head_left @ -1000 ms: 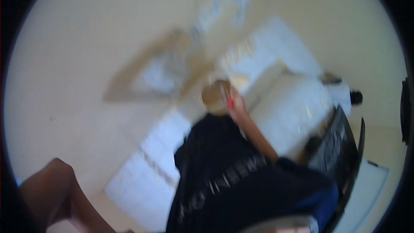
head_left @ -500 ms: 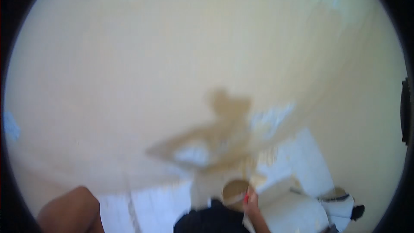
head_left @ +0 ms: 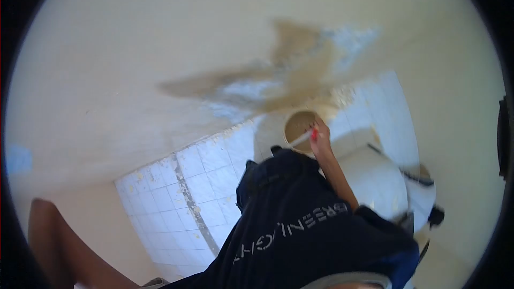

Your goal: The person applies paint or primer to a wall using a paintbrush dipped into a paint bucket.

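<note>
My right hand (head_left: 320,138) is closed around a red tool handle (head_left: 314,135), with a narrow pale strip running from it across a round bucket (head_left: 287,128). The bucket is tan inside, and my fingertips overlap its rim; what kind of tool this is, I cannot make out. My left arm (head_left: 59,246) is bent at the lower left, and its hand is outside the view. My dark shirt (head_left: 300,198) with pale lettering fills the lower middle, just below the bucket.
A plain pale wall (head_left: 203,16) takes up most of the view, with a brown shadow and white patches low down. White tiles (head_left: 214,155) with a grey strip lie below, speckled with flakes. Right of my arm stands a white rounded object (head_left: 375,176) with dark items beside it.
The view has tilted downward, so the bucket, my right hand and the tiles sit higher, and more of my shirt shows. My right hand stays at the bucket with the red-handled tool.
</note>
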`<control>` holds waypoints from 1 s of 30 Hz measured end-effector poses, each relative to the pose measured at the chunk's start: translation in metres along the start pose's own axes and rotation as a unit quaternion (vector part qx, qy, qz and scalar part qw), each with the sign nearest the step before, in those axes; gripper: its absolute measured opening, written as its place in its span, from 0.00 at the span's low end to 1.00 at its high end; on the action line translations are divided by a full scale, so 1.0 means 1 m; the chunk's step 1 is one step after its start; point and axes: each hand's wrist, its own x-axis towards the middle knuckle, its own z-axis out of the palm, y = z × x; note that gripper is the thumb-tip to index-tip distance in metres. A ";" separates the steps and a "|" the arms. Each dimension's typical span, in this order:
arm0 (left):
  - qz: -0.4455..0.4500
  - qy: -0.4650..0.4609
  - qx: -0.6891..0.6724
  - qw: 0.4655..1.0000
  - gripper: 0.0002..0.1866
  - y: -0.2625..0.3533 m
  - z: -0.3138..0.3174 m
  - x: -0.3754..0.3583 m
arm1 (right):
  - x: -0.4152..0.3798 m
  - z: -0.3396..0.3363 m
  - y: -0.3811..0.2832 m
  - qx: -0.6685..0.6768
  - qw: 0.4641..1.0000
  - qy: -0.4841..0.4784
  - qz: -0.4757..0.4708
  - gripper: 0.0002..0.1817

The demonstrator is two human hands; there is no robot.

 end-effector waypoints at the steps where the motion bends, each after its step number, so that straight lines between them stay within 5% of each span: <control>1: 0.011 0.031 0.021 0.999 0.28 0.003 -0.012 0.008 | 0.010 0.026 0.003 0.015 1.000 -0.021 0.009 0.10; 7: 0.183 0.115 0.039 0.976 0.29 -0.006 -0.001 0.106 | 0.043 -0.032 0.047 -0.012 0.998 -0.060 0.020 0.15; 9: 0.243 0.149 0.051 0.957 0.29 0.002 -0.007 0.143 | 0.019 0.004 0.018 -0.067 0.994 -0.055 0.064 0.14; 16: 0.196 0.087 0.021 0.977 0.29 0.003 0.054 0.125 | 0.015 0.001 0.016 -0.093 0.990 -0.091 0.060 0.14; 30: 0.191 0.123 0.063 0.972 0.30 -0.001 0.043 0.133 | 0.006 0.013 0.005 -0.060 0.979 -0.162 0.107 0.13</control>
